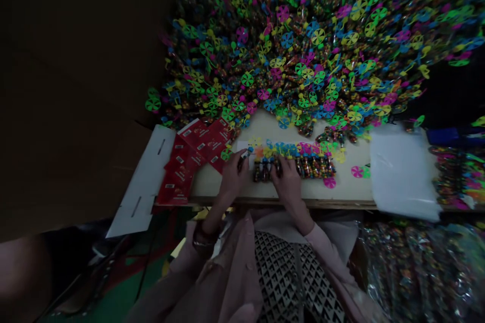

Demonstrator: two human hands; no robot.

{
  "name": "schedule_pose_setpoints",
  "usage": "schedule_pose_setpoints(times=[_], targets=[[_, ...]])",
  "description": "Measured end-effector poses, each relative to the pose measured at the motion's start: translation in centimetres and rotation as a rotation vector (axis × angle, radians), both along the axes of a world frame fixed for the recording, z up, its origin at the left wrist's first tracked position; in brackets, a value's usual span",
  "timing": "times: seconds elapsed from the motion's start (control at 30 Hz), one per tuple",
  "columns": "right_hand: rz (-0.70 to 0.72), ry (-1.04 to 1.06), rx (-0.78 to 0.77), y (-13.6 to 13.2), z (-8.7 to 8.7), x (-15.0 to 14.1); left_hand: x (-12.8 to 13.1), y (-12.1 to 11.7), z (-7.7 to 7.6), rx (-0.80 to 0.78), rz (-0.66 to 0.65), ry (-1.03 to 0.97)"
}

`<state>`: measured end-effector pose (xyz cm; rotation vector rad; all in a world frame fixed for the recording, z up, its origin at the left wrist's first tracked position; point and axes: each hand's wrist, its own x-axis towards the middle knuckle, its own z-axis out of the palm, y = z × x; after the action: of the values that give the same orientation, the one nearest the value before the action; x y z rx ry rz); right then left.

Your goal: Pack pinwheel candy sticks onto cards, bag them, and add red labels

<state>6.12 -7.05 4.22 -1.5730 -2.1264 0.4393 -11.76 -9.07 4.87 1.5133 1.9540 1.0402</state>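
A row of small clear bottles [316, 167] filled with multicoloured candy lies side by side on the pale tabletop, with yellow, blue, pink and green toy fan wheels [308, 148] at their far ends. Just left of the row, my left hand [232, 174] is closed around one candy-filled bottle [241, 162], mostly hidden by the fingers. Over the row's left half, my right hand [288, 181] has its fingers bent around a bottle in the row. A pink fan wheel [329, 182] pokes out toward me below the right end.
A huge heap of candy bottles with fan wheels [284, 60] covers the back. Red printed cards [182, 169] and a slotted white card [142, 181] lie left; clear plastic bags [401, 171] hang over the front edge at right. A large bag of bottles [424, 272] stands below.
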Motion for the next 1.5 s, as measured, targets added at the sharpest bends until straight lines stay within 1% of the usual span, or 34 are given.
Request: schedule_pose_setpoints(times=[0.1,0.17,0.27,0.4,0.47,0.57,0.63,0.7,0.73,0.77,0.83,0.97,1.07,1.17,1.23,1.3,1.4,1.5], targets=[[-0.037,0.105,0.046,0.1,0.5,0.8,1.8,-1.5,-1.5,-0.029,0.049,-0.091],[-0.022,0.113,0.065,-0.2,0.5,0.9,2.8,-1.9,-2.1,-0.025,0.074,-0.097],[0.037,0.026,0.055,-0.8,-0.2,0.4,3.6,-1.9,-2.5,-0.016,0.075,-0.098],[0.083,-0.166,0.029,-1.0,-1.2,-0.7,3.5,-1.8,-2.7,-0.011,0.064,-0.103],[0.083,-0.151,0.026,-0.8,-1.2,-0.9,3.3,-1.8,-2.9,-0.003,0.064,-0.106],[0.020,0.069,0.059,-0.3,-0.3,0.1,3.2,-2.0,-3.1,0.002,0.079,-0.105],[-0.080,0.193,0.106,0.2,0.5,1.4,3.2,-2.0,-3.1,0.009,0.099,-0.108],[-0.170,0.224,0.145,0.6,1.3,2.7,3.2,-2.1,-3.0,0.024,0.111,-0.115],[-0.192,0.214,0.154,0.7,1.4,3.1,3.2,-2.1,-3.0,0.028,0.114,-0.116],[-0.188,0.194,0.152,0.7,1.5,3.4,3.2,-2.1,-2.9,0.030,0.113,-0.116],[-0.120,0.115,0.122,0.4,1.2,3.1,3.2,-2.0,-2.8,0.029,0.105,-0.114],[0.040,-0.202,0.070,-0.5,-0.4,0.6,3.4,-1.8,-2.2,0.038,0.073,-0.107],[0.087,-0.385,0.063,-0.8,-1.1,-0.8,4.1,-1.8,-1.7,0.042,0.034,-0.104],[0.096,-0.427,0.057,-0.9,-0.9,-0.7,5.4,-1.7,-1.7,0.051,0.010,-0.101],[0.139,-0.374,0.044,-1.0,-0.4,0.1,6.4,-1.6,-2.0,0.061,0.024,-0.104],[0.169,-0.253,0.042,-1.1,0.1,1.3,7.1,-1.5,-2.3,0.078,0.045,-0.103],[0.121,-0.041,0.056,-0.9,0.6,2.8,7.4,-1.3,-2.4,0.144,0.060,-0.064],[0.073,0.066,0.061,-0.4,0.7,3.7,6.8,-1.0,-1.8,0.255,0.129,0.009]])
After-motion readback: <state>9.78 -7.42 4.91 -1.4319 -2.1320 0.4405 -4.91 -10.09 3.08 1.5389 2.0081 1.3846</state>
